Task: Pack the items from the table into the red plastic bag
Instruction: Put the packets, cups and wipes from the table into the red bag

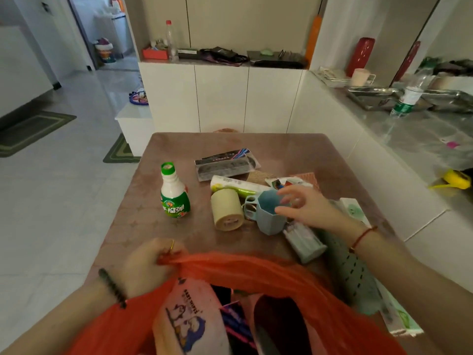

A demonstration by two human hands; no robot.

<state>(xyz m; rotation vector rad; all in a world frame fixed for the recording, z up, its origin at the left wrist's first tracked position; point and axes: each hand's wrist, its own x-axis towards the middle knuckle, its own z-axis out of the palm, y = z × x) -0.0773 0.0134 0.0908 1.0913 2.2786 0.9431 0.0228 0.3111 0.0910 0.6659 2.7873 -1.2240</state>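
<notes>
Left hand point(146, 265) pinches red plastic bag point(256, 272) rim at near table edge; right hand point(304, 208), fingers spread, reaches at blue cup point(268, 216), not yet gripped.
Partly done: wipes pack point(186, 321) bagged; green-label bottle point(174, 192), tape roll point(226, 210), packets left on table point(294, 149).

On table point(294, 149): one green-and-white bottle point(174, 193), one yellow cup point(226, 210), one blue cup point(270, 212), one dark flat packet point(225, 166), one white-green tube pack point(235, 185), one pale green perforated holder point(355, 278), one small pack with sticks point(304, 239). Further flat packets under right hand point(307, 207), count unclear. One red plastic bag point(256, 267), held by left hand point(146, 265). In bag: one baby wipes pack point(186, 313), other dark items, number unclear. Two hands in view.
</notes>
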